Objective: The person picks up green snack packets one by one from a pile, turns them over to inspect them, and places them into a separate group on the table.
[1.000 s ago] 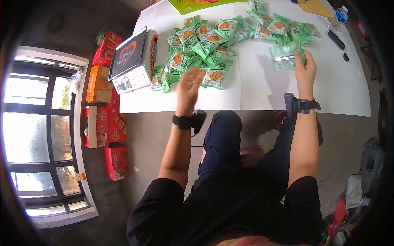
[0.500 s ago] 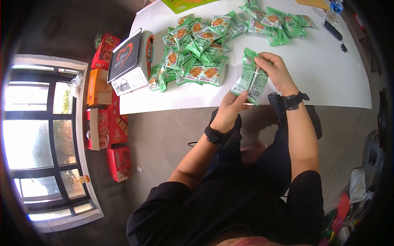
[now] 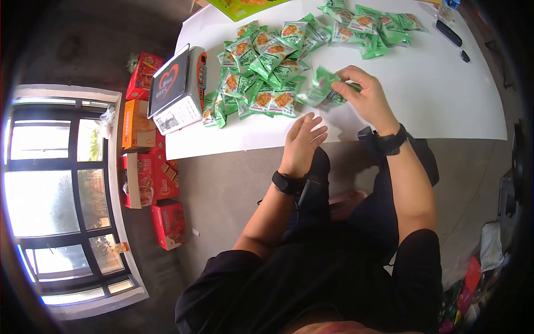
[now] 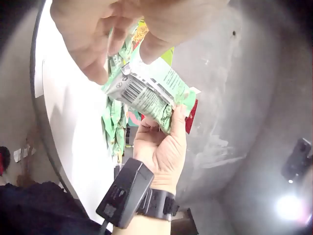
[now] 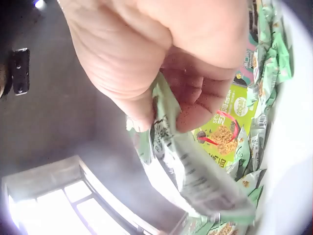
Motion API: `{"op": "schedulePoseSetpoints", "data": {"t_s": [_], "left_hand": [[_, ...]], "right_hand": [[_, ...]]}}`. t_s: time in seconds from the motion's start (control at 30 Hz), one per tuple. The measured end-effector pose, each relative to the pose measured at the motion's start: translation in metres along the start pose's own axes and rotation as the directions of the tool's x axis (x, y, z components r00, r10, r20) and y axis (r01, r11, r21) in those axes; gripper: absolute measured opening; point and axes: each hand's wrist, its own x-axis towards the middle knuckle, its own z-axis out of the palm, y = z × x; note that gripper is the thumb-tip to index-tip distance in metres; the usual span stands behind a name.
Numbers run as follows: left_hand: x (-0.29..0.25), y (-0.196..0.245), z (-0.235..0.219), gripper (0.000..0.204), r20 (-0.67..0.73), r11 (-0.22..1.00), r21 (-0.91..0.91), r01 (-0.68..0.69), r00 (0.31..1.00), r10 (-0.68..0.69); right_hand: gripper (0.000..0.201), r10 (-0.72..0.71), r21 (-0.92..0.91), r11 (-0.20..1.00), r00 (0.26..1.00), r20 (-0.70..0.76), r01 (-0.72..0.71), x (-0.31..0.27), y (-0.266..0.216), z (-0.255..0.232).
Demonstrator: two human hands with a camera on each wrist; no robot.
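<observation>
My right hand (image 3: 364, 94) pinches a green snack packet (image 3: 322, 89) between thumb and fingers, above the white table beside the large pile of like packets (image 3: 267, 67). In the head view the packet is blurred. The left wrist view shows the back of the packet (image 4: 142, 95), with a barcode and printed text. My left hand (image 3: 300, 145) is by the table's front edge, empty, its fingers spread and apart from the packet. The right wrist view has the packet (image 5: 195, 171) hanging from my right hand (image 5: 161, 58).
A smaller cluster of green packets (image 3: 367, 30) lies at the back of the white table (image 3: 439, 100). A scale (image 3: 178, 92) stands at the left edge. A bottle (image 3: 448, 11) and a black object (image 3: 448, 33) are back right. Red boxes (image 3: 167, 222) and an orange box (image 3: 138, 125) sit left.
The right hand has brought the packet from the table's right side leftwards to the large pile. The left hand came over, gripped the packet's lower end, then let go.
</observation>
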Motion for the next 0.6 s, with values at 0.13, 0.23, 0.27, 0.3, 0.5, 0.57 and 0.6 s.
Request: {"op": "schedulePoseSetpoints", "data": {"t_s": [0.13, 0.23, 0.27, 0.3, 0.5, 0.57, 0.6], "left_hand": [[0.007, 0.012, -0.008, 0.052, 0.112, 0.977, -0.189, 0.103, 0.990, -0.082], [0.017, 0.020, -0.014, 0.057, 0.295, 0.899, -0.421, 0.117, 0.955, 0.014], [0.019, 0.023, -0.014, 0.055, 0.269, 0.934, -0.354, 0.053, 0.962, 0.048], [0.020, 0.027, -0.012, 0.053, 0.248, 0.959, -0.282, -0.010, 0.965, 0.083], [0.004, 0.036, -0.004, 0.036, 0.254, 0.985, -0.154, -0.079, 0.960, 0.117], [0.000, 0.034, 0.002, 0.033, 0.232, 0.978, -0.184, -0.101, 0.962, 0.143], [-0.001, 0.032, 0.004, 0.033, 0.249, 0.982, -0.163, -0.098, 0.959, 0.138]], "right_hand": [[0.018, -0.244, -0.123, 0.955, 0.952, 0.187, 0.269, -0.004, -0.005, 0.014], [0.022, -0.309, -0.141, 0.914, 0.879, 0.362, 0.380, -0.008, 0.000, 0.022], [0.029, -0.273, -0.140, 0.923, 0.864, 0.423, 0.359, -0.012, -0.004, 0.022], [0.029, -0.276, -0.138, 0.922, 0.863, 0.423, 0.362, -0.012, -0.007, 0.022], [0.035, 0.050, 0.006, 0.999, 0.988, 0.145, -0.052, -0.005, 0.000, 0.014], [0.036, 0.047, -0.003, 0.999, 0.990, 0.130, -0.047, -0.002, 0.002, 0.010], [0.036, 0.104, 0.074, 0.990, 0.981, 0.162, -0.117, 0.000, 0.003, 0.009]]}}
